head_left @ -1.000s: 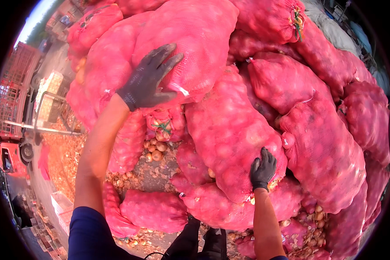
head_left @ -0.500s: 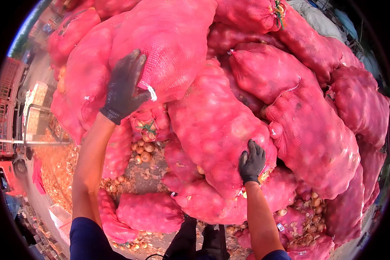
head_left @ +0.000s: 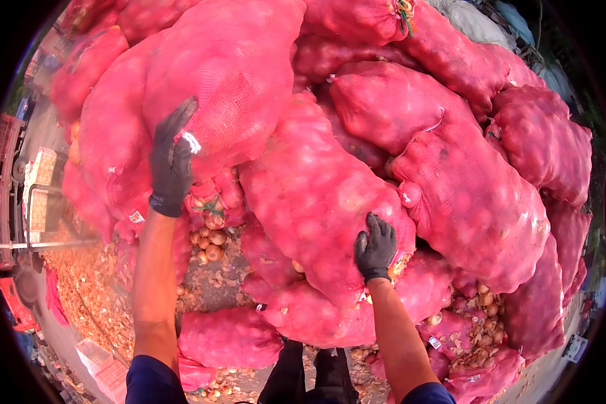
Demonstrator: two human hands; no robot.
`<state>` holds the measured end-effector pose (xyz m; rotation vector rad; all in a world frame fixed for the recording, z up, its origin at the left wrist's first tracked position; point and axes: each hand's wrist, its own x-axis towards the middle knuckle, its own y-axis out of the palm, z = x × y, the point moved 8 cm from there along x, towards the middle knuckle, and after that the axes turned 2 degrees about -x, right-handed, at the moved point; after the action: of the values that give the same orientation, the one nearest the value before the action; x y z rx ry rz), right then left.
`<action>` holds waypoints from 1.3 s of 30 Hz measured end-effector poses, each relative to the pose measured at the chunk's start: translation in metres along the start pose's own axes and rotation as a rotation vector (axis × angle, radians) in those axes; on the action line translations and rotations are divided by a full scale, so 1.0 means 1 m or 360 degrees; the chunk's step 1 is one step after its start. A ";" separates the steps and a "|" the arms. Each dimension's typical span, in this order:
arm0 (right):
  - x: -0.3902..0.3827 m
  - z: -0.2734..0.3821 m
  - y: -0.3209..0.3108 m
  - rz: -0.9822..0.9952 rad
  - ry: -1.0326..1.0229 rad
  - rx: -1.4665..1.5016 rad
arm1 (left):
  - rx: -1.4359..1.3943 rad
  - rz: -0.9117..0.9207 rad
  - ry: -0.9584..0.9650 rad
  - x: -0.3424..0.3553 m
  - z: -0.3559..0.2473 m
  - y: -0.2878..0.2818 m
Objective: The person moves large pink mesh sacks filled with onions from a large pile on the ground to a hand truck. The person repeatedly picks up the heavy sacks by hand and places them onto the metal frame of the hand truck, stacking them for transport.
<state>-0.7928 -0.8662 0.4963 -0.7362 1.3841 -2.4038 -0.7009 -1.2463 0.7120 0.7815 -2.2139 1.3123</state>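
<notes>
My left hand (head_left: 172,161), in a dark work glove, is open, its fingers stretched along the side of a big pink mesh sack of onions (head_left: 225,81). A white tie end (head_left: 189,141) of that sack shows beside the fingers. My right hand (head_left: 375,246), gloved alike, lies open on the lower end of a long onion sack (head_left: 316,195), which slants down across the middle of the pile. The lower sack's near end rests above another sack (head_left: 323,316) lying crosswise.
More full sacks (head_left: 464,202) are piled on the right and behind. Loose onions (head_left: 212,249) and dry skins (head_left: 94,296) litter the ground. White crates (head_left: 104,367) stand at the lower left, near a red vehicle (head_left: 15,306). My legs (head_left: 286,370) are close to the sacks.
The view has shifted, so the pile sits farther left. My left hand has slid a little down the upper sack's side and turned more edge-on. My right hand keeps its place on the lower sack.
</notes>
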 end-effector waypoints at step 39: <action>-0.002 -0.007 -0.005 0.0017 0.0144 0.0015 | -0.0711 0.0576 -0.0679 0.003 0.008 0.018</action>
<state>-0.7948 -0.8575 0.4976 -0.6238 1.4055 -2.4617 -0.7161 -1.2474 0.6985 0.5380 -2.9541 0.7768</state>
